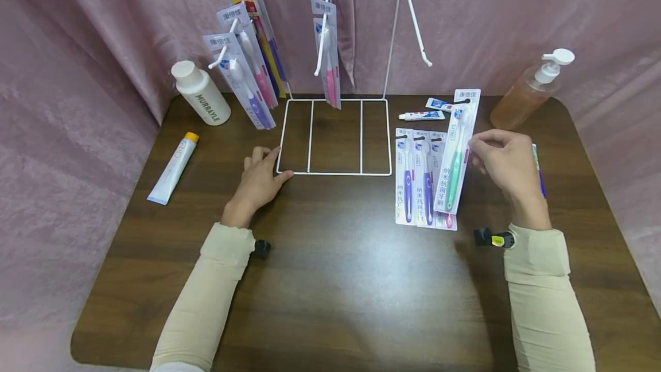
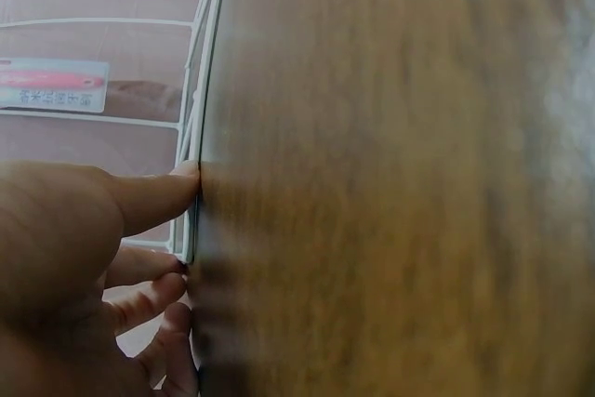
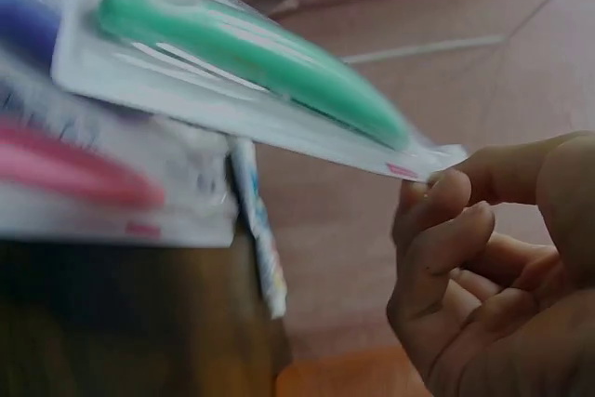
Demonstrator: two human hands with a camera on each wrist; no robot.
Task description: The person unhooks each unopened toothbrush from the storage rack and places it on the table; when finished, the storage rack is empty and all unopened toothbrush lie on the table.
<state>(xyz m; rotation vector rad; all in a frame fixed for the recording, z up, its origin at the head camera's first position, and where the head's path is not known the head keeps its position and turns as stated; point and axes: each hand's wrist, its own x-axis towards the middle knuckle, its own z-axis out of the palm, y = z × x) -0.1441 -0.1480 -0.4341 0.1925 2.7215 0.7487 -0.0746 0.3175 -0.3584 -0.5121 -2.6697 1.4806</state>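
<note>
My right hand pinches the edge of a packaged toothbrush with a green handle between thumb and fingers. In the right wrist view the green toothbrush pack is tilted over the others. Beneath and beside it lie several toothbrush packs with purple and pink handles, among them a purple one. At the front left corner of a white wire rack, my left hand holds the frame, with the thumb on the front bar and fingers at the side. The left wrist view shows the thumb against the wire.
Toothbrush packs hang on the rack's left hook and another pack on its middle hook; the right hook is bare. Around them are a white bottle, a toothpaste tube, small tubes and a pump bottle.
</note>
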